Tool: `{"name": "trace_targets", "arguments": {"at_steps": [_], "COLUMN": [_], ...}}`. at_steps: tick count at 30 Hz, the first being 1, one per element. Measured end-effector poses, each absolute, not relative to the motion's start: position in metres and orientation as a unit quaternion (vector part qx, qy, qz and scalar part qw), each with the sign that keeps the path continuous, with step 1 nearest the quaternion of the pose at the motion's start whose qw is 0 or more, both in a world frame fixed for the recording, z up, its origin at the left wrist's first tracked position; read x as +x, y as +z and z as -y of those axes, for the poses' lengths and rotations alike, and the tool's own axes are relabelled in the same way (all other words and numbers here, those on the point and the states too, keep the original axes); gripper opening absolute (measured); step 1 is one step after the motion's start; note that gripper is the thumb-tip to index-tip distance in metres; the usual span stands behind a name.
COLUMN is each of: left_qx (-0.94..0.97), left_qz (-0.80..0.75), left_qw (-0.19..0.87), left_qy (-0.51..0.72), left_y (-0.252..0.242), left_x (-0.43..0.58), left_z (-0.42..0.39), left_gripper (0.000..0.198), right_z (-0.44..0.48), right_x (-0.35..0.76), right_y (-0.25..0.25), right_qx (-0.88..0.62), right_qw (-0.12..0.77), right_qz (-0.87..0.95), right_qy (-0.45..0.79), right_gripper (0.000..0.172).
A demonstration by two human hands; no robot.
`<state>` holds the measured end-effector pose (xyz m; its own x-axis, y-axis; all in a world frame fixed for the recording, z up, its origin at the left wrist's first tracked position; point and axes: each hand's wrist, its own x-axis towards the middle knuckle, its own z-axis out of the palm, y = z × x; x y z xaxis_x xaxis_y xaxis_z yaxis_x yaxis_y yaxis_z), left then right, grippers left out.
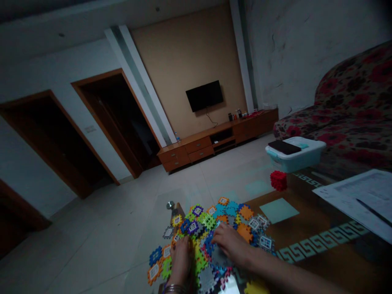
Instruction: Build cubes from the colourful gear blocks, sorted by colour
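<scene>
A heap of colourful interlocking plastic building tiles (208, 221) with toothed edges covers the near end of a glass-topped table. My left hand (180, 257), with bangles at the wrist, reaches into the left of the heap among orange and green tiles. Its fingers are bent down, and the tips are mostly hidden. Over the middle sits my right hand (229, 241), fingers curled together against blue tiles (209, 244); what lies under the fingertips is not visible. A grey tile (207, 279) and an orange tile (245, 232) lie close by.
On the table's right are a red toothed block (278, 181), a lidded light-blue box (295, 157) with a dark phone (284, 147) on top, and paper (364, 200) with a pen (374, 212). Beyond stand a flowered sofa (352, 106) and a low wooden cabinet (196, 149).
</scene>
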<state>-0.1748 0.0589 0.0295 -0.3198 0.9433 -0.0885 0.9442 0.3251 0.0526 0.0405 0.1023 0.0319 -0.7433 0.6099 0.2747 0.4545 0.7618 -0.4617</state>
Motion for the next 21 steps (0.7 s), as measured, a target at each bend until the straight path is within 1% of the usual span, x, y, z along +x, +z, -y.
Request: {"name": "trace_targets", "arguments": {"at_steps": [1,3,5,9,13,14,18,21], "left_qx": [0.585,0.591,0.589,0.587,0.585,0.586,0.569,0.564], "left_qz": [-0.809,-0.804,-0.805,-0.808,-0.809,-0.807,-0.803,-0.784], "left_qw": [0.057,0.066,0.066,0.054,0.046,0.041,0.028,0.050], "left_qy": [-0.006,-0.004,-0.003,0.003,0.038,0.061,0.175,0.254], "left_y": [0.031,0.032,0.035,0.042,0.041,0.039,0.031,0.026], "left_x": [-0.177,-0.180,-0.182,-0.189,-0.200,-0.202,-0.206,-0.196], "left_z": [-0.060,-0.062,-0.062,-0.062,-0.057,-0.054,-0.037,-0.018], "left_gripper": [0.036,0.039,0.043,0.052,0.051,0.051,0.049,0.048], "right_z": [-0.110,-0.125,-0.136,-0.154,-0.171,-0.175,-0.183,-0.180], "right_x": [0.022,-0.011,-0.036,-0.059,-0.064,-0.065,-0.070,-0.076], "right_y": [0.034,0.034,0.031,0.024,0.022,0.023,0.027,0.030], "right_qx": [-0.274,-0.258,-0.264,-0.312,-0.347,-0.351,-0.374,-0.380], "right_qw": [0.176,0.134,0.110,0.102,0.092,0.086,0.050,0.026], "right_qz": [0.933,0.948,0.950,0.938,0.926,0.925,0.916,0.913], "right_qy": [0.154,0.129,0.122,0.110,0.112,0.114,0.139,0.146], "right_gripper": [0.024,0.022,0.021,0.023,0.018,0.021,0.039,0.045]}}
